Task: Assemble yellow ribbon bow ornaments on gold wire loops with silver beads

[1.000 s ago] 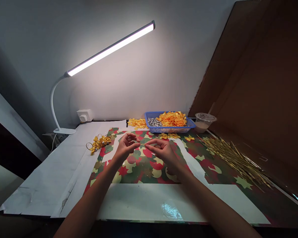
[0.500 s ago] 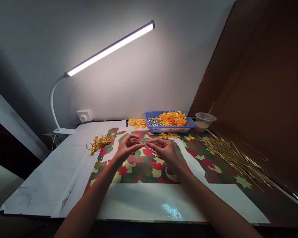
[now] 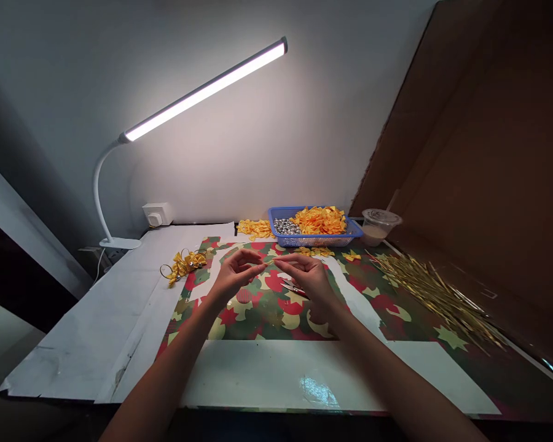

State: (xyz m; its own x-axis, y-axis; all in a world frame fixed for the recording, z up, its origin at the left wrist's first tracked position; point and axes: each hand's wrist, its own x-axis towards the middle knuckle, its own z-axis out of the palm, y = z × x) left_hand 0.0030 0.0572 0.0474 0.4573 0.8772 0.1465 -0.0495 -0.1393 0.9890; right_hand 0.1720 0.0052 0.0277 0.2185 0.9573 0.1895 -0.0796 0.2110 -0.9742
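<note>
Above the middle of the table, my left hand (image 3: 234, 273) pinches with thumb and forefinger at one end of a tiny thin gold strip (image 3: 270, 263). My right hand (image 3: 311, 279) pinches its other end, a small gap away. The strip is too small to make out in detail. Beneath my right hand, a pair of scissors or snips (image 3: 294, 287) lies with its blades pointing left, partly covered. Several gold ribbon bows with wire loops and small bells (image 3: 184, 265) lie together to the left. Loose gold bows (image 3: 316, 252) lie just beyond my right hand.
A blue basket (image 3: 317, 242) holds silver bells and gold bows at the back, with more bows (image 3: 255, 229) beside it. A lidded plastic cup (image 3: 376, 228) stands to its right. Long gold strips (image 3: 435, 294) lie at right by a cardboard wall (image 3: 479, 153). A lamp (image 3: 120, 244) stands at left.
My right hand has shifted slightly to the right, so my fingertips are a little farther apart. More of the blades beneath it shows.
</note>
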